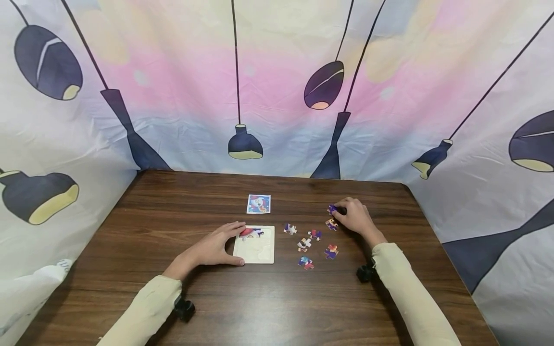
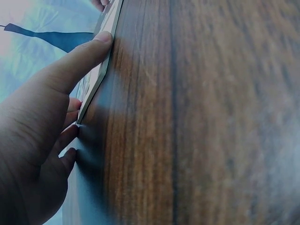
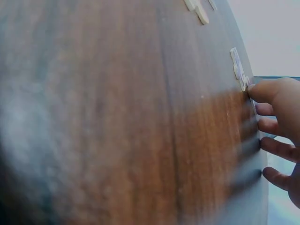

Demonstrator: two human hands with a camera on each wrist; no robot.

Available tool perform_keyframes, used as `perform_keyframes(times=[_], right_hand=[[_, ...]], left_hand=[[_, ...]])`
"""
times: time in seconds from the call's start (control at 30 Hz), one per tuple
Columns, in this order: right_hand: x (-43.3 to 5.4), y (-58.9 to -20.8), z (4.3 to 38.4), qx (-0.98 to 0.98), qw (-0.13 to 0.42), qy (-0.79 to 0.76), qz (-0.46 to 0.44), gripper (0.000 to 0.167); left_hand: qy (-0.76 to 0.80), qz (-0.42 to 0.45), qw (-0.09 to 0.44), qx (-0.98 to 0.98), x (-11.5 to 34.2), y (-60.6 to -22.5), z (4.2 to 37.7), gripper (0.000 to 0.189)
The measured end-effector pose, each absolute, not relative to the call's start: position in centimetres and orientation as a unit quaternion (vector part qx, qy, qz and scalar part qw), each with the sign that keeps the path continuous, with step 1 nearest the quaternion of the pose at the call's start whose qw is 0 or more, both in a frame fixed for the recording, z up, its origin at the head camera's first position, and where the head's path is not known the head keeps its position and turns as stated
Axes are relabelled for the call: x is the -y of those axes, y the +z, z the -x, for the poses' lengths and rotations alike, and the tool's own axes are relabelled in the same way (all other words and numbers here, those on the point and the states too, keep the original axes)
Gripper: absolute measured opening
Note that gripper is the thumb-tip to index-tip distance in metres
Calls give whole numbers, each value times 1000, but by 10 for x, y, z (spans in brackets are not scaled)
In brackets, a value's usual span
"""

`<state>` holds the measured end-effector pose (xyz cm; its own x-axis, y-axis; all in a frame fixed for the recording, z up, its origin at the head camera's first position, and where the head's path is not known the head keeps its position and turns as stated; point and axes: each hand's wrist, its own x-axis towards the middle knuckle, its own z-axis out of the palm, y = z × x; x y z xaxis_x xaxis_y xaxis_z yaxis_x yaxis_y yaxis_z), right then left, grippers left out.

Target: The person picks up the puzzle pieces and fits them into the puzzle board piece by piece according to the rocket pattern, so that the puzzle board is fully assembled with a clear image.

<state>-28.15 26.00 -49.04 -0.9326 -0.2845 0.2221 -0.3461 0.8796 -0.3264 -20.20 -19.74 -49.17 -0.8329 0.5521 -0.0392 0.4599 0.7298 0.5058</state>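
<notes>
Just below the frame's centre, the left hand [image 1: 212, 247] rests against the tray [image 1: 259, 253], thumb and fingers spread along its left side; red-and-white puzzle bits [image 1: 251, 234] fill its top left. Right of centre, the right hand [image 1: 356, 216] has its fingertips at a purple piece [image 1: 331, 209] — pinching or only touching, I cannot tell. Other pieces [image 1: 304, 245] lie scattered right of the tray — a card [image 1: 258, 204] above it.

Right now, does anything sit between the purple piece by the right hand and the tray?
Yes: a white piece lies on the table, roughly on the straight line from the purple piece at the right hand to the tray. The left hand is across the tray, clear of that line.
</notes>
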Motion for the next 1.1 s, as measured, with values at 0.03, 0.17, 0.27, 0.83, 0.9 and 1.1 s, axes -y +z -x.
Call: perform_keyframes(times=[0.03,0.17,0.27,0.83,0.9,1.1], right_hand=[[-261,-490,282,966,85,180,-167,36],[-260,-488,284,965,89,167,-179,36],[-259,-486,286,963,93,169,-190,35],[-205,-467,265,919,136,206,-308,31],[-197,-466,262,914,133,209,-320,32],[-175,-468,256,907,121,212,-343,32]], left_hand=[[246,-274,93,-925,197,-492,202,106],[246,-274,90,-925,197,-491,202,105],[245,-274,90,-926,197,-491,202,105],[250,-273,94,-924,196,-488,200,104],[250,-274,92,-924,196,-488,200,103],[250,-274,93,-924,196,-489,201,104]])
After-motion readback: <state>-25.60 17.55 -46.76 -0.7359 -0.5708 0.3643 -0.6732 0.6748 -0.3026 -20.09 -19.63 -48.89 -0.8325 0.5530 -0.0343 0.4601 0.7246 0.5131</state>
